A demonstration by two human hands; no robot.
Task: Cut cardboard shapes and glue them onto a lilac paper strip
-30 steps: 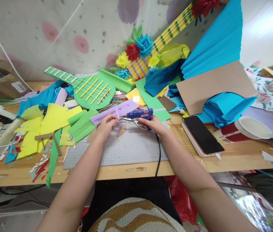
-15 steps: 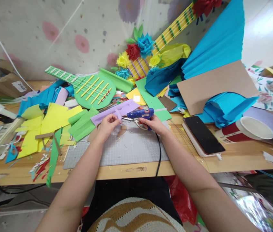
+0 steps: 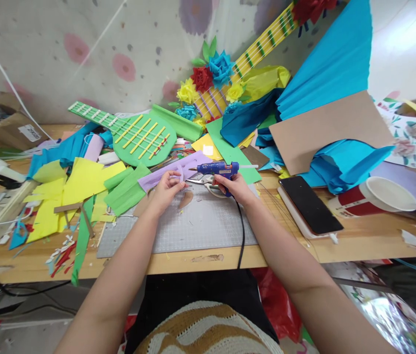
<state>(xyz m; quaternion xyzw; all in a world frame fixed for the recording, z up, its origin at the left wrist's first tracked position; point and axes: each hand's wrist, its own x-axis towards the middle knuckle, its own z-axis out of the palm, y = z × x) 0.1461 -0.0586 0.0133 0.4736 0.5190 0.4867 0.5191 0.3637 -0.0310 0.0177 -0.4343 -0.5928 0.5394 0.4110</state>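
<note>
My right hand (image 3: 233, 188) is closed around the handle of a blue hot glue gun (image 3: 218, 169). Its nozzle points left, and a clear glue stick (image 3: 248, 166) juts from the back. My left hand (image 3: 169, 191) pinches a narrow strip of purple paper (image 3: 181, 173), just left of the nozzle. Behind the strip lies a larger piece of purple crepe paper (image 3: 156, 178). A pair of scissors (image 3: 198, 182) rests under the glue gun, partly hidden by it and my right hand. A small brown cardboard piece (image 3: 186, 199) lies on the grey cutting mat (image 3: 200, 221).
A green paper guitar (image 3: 145, 140) and a yellow one with paper flowers (image 3: 213, 73) stand at the back. Yellow sheets (image 3: 82, 182) and green paper (image 3: 129, 187) lie left. A phone (image 3: 311, 204) and a paper cup (image 3: 370, 196) are right. The black cord (image 3: 243, 231) crosses the table edge.
The glue gun has shifted slightly right and up, so its nozzle is farther from my left fingers. My left hand still pinches the purple strip.
</note>
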